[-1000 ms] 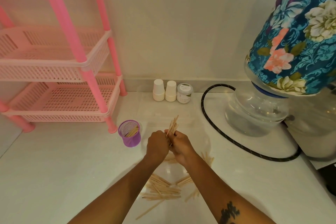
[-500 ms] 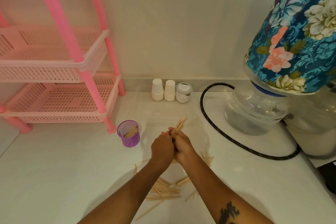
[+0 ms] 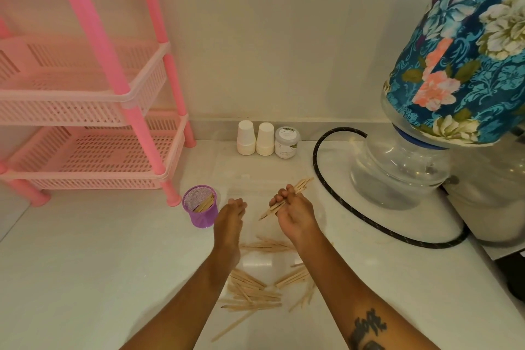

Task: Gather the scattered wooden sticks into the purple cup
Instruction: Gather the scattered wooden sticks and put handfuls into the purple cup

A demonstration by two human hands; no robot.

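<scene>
A purple mesh cup [image 3: 200, 211] stands on the white counter with several wooden sticks inside it. My right hand [image 3: 294, 214] grips a bundle of sticks [image 3: 287, 197] that points up to the right, about a hand's width right of the cup. Just right of the cup, my left hand [image 3: 230, 214] holds nothing, its fingers relaxed. Several loose sticks [image 3: 252, 291] lie scattered on the counter below and between my forearms.
A pink plastic rack [image 3: 85, 128] stands at the left, one leg right beside the cup. Two white cup stacks [image 3: 255, 138] and a small jar [image 3: 287, 142] stand by the wall. A black hose [image 3: 321, 179] loops round a water bottle [image 3: 403, 167] at the right.
My hands were together around the bundle. They have parted: the left hand let go and moved left towards the cup, while the right hand keeps the bundle, now tilted more to the right.
</scene>
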